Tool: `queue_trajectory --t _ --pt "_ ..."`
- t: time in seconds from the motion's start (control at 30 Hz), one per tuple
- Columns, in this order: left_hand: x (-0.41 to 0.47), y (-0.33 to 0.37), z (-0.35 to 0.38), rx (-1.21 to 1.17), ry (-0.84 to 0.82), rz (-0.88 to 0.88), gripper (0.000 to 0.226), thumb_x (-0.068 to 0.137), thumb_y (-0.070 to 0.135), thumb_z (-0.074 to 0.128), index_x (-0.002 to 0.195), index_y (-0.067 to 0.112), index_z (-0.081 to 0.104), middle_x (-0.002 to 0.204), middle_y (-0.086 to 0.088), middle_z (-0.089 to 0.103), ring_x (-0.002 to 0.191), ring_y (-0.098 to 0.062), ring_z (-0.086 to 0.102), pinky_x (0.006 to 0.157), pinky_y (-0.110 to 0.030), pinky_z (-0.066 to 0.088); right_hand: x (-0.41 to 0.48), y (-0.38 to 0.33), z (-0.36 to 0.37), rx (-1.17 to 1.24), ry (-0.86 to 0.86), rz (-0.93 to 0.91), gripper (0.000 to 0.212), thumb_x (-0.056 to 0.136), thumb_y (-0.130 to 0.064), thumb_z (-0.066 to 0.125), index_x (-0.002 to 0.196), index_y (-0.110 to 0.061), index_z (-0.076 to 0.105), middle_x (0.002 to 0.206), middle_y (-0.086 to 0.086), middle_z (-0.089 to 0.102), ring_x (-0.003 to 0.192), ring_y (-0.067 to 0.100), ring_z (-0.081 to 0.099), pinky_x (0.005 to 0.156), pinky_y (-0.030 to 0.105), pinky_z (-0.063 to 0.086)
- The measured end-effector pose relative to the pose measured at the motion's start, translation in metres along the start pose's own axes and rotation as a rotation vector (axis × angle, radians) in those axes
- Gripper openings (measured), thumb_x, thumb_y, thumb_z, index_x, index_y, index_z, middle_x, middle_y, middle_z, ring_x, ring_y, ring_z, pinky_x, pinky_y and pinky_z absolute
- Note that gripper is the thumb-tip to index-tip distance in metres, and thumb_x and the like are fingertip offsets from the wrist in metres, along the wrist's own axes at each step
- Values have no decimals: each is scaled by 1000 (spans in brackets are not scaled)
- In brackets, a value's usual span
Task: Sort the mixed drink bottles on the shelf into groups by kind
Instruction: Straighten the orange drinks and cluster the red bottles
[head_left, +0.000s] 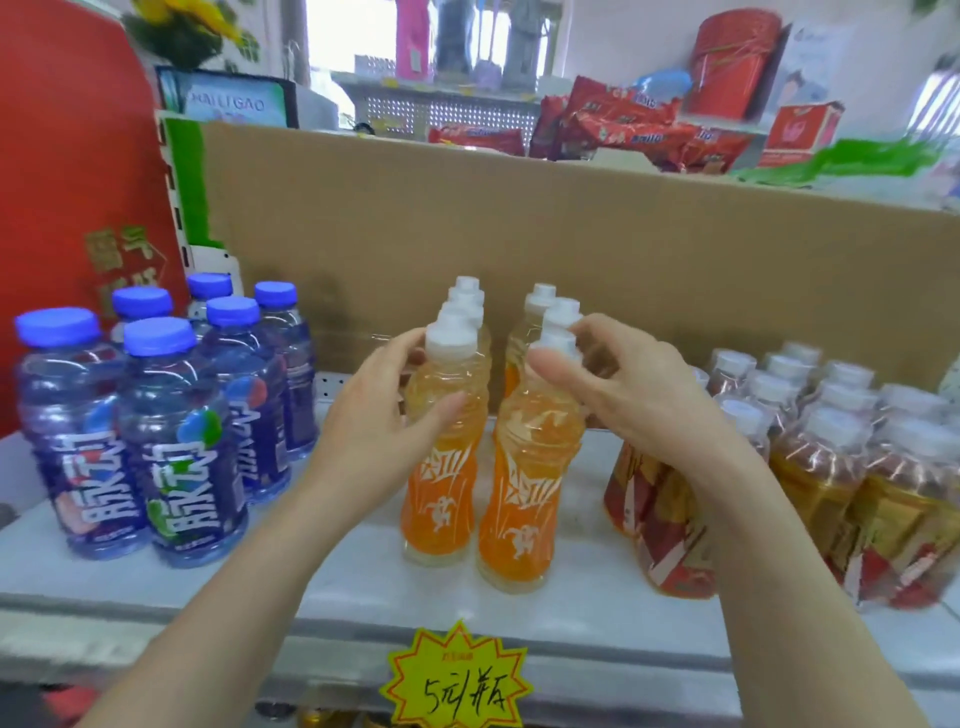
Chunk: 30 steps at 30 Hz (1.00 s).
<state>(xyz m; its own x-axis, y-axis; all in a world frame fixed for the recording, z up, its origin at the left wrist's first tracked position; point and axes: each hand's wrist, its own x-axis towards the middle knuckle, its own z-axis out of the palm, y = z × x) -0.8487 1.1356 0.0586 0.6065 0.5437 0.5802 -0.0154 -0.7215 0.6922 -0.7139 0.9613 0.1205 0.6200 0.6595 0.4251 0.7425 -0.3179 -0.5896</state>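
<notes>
Two rows of orange drink bottles with white caps stand mid-shelf. My left hand (379, 415) wraps the upper body of the front bottle of the left row (439, 499). My right hand (639, 395) curls around the neck of the front bottle of the right row (524, 509), thumb in front, fingers near the caps behind. Several blue bottles with blue caps (171, 447) are grouped at the left. Several amber bottles with red-gold labels and white caps (810, 467) are grouped at the right. All stand upright.
The white shelf (332, 571) has bare strips between the groups. A cardboard sheet (571, 244) backs the shelf, with red snack packs (623, 124) above it. A red panel (67, 156) stands at the left. A yellow price tag (457, 680) hangs on the front edge.
</notes>
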Motion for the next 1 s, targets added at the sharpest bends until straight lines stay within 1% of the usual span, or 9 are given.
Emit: queue_trajectory --t 0.1,0.17,0.27,0.4,0.53,0.63,0.8,0.93,1.0 --pt "1 7 2 39 74 31 71 86 43 69 147 36 34 139 17 46 119 0 48 92 -24 46 27 3 -12 -18 151 -1 53 89 -67 55 125 -29 59 104 -9 67 96 10 64 85 32 54" --pt "4 11 2 51 86 70 71 87 45 68 148 39 31 142 16 43 123 -1 47 97 -28 47 48 3 -15 -93 77 23 65 92 -67 49 142 -25 49 127 -1 62 113 17 59 93 36 50" --pt "3 16 3 99 48 113 77 84 50 68 148 42 27 147 15 39 130 -6 45 105 -38 47 71 7 -14 -220 -87 90 63 96 -60 50 148 -26 42 143 6 53 122 24 55 88 34 44" --pt "2 15 8 128 36 132 82 85 45 71 151 42 21 152 16 32 135 -5 39 108 -40 45 77 13 -8 -180 -188 204 36 99 -41 57 131 -27 52 117 7 64 88 23 66 63 31 51" --pt "1 13 11 118 33 141 81 90 35 69 150 47 17 155 19 27 126 7 33 107 -31 41 76 20 6 -287 -94 97 34 98 -37 55 129 -21 56 117 10 66 101 30 61 80 38 50" --pt "2 12 10 100 17 129 78 90 34 69 149 47 20 155 19 28 129 3 36 106 -34 43 75 18 8 -143 -129 64 38 96 -45 61 130 -28 58 124 7 65 108 28 62 92 43 53" --pt "3 9 8 60 6 124 78 89 37 69 149 48 21 154 20 30 128 2 37 106 -40 45 72 22 5 27 -167 69 46 95 -59 55 135 -36 57 127 -2 65 110 17 63 93 37 53" --pt "3 9 6 49 -15 117 78 90 39 68 149 50 19 156 19 27 129 2 33 107 -41 44 41 18 -14 281 63 140 47 102 -61 33 124 -31 61 114 -2 69 96 9 67 79 30 56" --pt "2 10 6 46 -22 115 76 92 37 65 150 49 18 158 17 26 132 1 32 109 -42 42 14 16 -16 336 -92 91 42 99 -64 37 124 -40 60 110 -8 71 98 9 70 87 34 57"
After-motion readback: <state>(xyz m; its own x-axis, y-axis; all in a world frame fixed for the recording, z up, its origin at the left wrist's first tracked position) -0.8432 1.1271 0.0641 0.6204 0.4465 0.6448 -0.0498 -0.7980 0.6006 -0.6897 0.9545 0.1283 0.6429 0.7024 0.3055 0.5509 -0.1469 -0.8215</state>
